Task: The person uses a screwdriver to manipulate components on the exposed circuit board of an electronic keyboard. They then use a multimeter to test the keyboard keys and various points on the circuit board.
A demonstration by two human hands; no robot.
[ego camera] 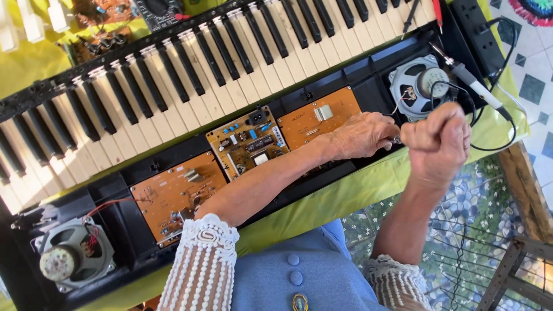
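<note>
An opened electronic keyboard (190, 75) lies across the table with its circuit boards exposed. My right hand (436, 141) is closed in a fist around the handle of a soldering iron (472, 86), whose tip points up toward the right speaker (416, 86). My left hand (364, 135) reaches across over the keyboard's lower edge, just left of my right fist, fingers curled; a small metal piece shows between the two hands, and I cannot make out what it is. An orange board (318, 120) sits just left of my left hand.
A second speaker (72, 258) with red wires sits at the lower left. Two more boards (249, 141) (173, 193) lie in the black case. A power strip (478, 34) is at the top right. A yellow-green cloth (345, 193) covers the table; tiled floor lies to the right.
</note>
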